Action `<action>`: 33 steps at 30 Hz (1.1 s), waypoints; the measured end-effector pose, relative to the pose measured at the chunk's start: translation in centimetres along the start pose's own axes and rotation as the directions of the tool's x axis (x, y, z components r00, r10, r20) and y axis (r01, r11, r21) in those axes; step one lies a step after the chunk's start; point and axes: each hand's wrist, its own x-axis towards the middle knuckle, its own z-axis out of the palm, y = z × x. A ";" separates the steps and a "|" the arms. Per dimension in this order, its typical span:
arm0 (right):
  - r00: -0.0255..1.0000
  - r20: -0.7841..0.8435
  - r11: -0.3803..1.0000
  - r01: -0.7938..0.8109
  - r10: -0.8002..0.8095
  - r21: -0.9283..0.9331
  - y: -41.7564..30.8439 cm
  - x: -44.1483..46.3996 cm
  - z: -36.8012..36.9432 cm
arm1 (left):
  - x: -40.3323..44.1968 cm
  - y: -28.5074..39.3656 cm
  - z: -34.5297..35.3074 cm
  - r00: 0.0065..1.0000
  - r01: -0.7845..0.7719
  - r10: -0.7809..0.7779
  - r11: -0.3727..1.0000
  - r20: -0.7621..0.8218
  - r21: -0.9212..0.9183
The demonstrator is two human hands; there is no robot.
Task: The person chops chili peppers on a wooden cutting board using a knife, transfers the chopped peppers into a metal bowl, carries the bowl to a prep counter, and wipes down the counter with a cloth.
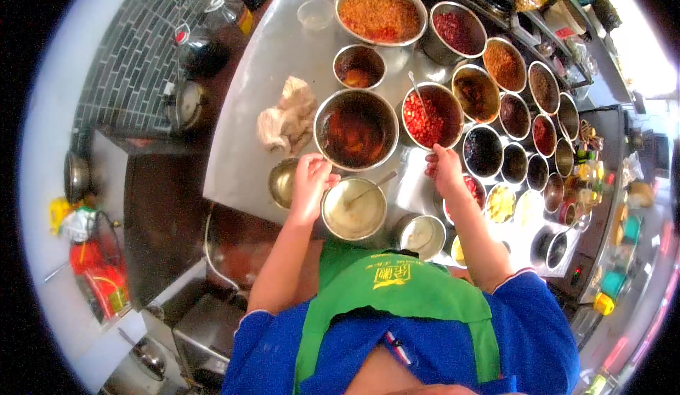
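Note:
My left hand (315,182) has its fingers bent together between the rim of a large steel pot of dark red oily sauce (354,136) and a bowl of whitish paste (346,218) with a spoon in it. Whether it pinches anything is too blurred to make out. At the near rim of a steel pot of chopped red chillies (423,127), my right hand (445,168) has its fingers closed on the edge. A spoon (416,87) leans in the chillies. A crumpled pale cloth (287,119) lies left of the sauce pot.
Several steel pots crowd the right side, including a dark-filled pot (483,151) and one with yellowish pieces (501,204). A wide basin of orange-brown seasoning (379,14) stands at the back. Beyond the steel table's left edge (227,140) is a dark cabinet (163,211).

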 end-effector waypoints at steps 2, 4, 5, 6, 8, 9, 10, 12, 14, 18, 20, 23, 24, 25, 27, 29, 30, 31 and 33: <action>1.000 0.000 0.996 -0.005 0.005 0.087 0.4 -0.1 -0.5 | 0.1 0.0 0.3 1.000 0.019 -0.019 1.000 -0.005 0.008; 0.999 -0.037 0.995 -0.011 0.015 0.103 0.2 -1.5 -0.4 | 0.3 -0.2 0.3 1.000 0.016 -0.016 1.000 -0.001 0.023; 1.000 -0.015 0.992 0.001 0.001 0.125 0.5 -1.7 -0.8 | 0.2 -0.3 0.3 1.000 0.011 -0.010 0.999 -0.008 0.036; 1.000 -0.021 0.991 -0.011 0.014 0.137 0.8 -1.8 -1.3 | 0.3 -0.4 0.3 1.000 0.001 -0.001 0.999 -0.012 0.048; 0.999 -0.031 0.986 -0.034 0.040 0.163 1.5 -2.2 -1.8 | 0.6 -0.4 0.2 0.999 0.009 -0.007 0.998 -0.037 0.056; 0.998 -0.050 0.992 -0.032 0.038 0.120 1.7 -2.6 -1.9 | 0.8 -0.4 0.3 0.998 0.025 -0.022 0.998 -0.057 0.051; 0.997 -0.058 0.994 -0.040 0.046 0.099 1.8 -2.8 -1.8 | 0.9 -0.3 0.4 0.997 0.042 -0.039 0.998 -0.074 0.045; 0.994 -0.094 0.997 -0.054 0.060 0.061 2.2 -3.5 -1.9 | 0.7 -0.1 0.2 0.996 0.013 -0.008 0.998 -0.086 0.055; 0.998 -0.025 0.987 -0.050 0.055 0.152 2.7 -3.6 -2.2 | 0.5 -0.4 0.6 0.996 -0.039 0.041 0.999 -0.080 0.019; 0.999 0.005 0.990 -0.040 0.040 0.136 2.5 -5.6 -1.9 | -0.7 -0.5 0.5 0.992 -0.069 0.078 0.994 -0.103 0.086; 0.997 0.046 0.997 -0.058 0.055 0.050 2.8 -6.3 -2.4 | -1.6 -0.6 0.1 0.993 -0.044 0.051 0.997 -0.107 0.061; 0.996 0.081 0.995 -0.035 0.027 0.099 4.3 -7.0 -3.2 | -2.9 -0.9 -0.4 0.990 -0.008 0.019 0.997 -0.139 0.075; 0.996 0.092 0.994 -0.029 0.020 0.106 4.4 -7.6 -3.4 | -3.3 -0.9 -0.4 0.990 -0.005 0.014 0.998 -0.141 0.060; 0.993 0.114 0.996 -0.012 0.001 0.089 5.0 -7.8 -3.7 | -3.8 -0.9 -0.4 0.990 -0.002 0.009 0.999 -0.143 0.046; 0.986 0.164 0.998 0.033 -0.042 0.056 5.8 -8.0 -4.1 | -4.6 -0.9 -0.3 0.989 -0.003 0.007 1.000 -0.144 0.031; 0.985 0.168 0.998 0.018 -0.027 0.054 5.9 -8.8 -4.2 | -5.3 -0.8 0.1 0.989 -0.005 0.010 0.999 -0.148 0.034; 0.985 0.170 0.999 0.010 -0.018 0.051 5.7 -9.3 -4.2 | -5.7 -0.8 0.4 0.988 -0.004 0.009 0.999 -0.151 0.035; 0.986 0.167 0.998 0.002 -0.013 0.068 5.5 -9.7 -4.3 | -6.0 -0.9 0.6 0.989 -0.015 0.019 1.000 -0.148 0.025; 0.984 0.177 0.998 0.023 -0.033 0.064 5.5 -10.0 -4.6 | -6.4 -1.1 0.7 0.992 -0.022 0.025 0.999 -0.121 0.026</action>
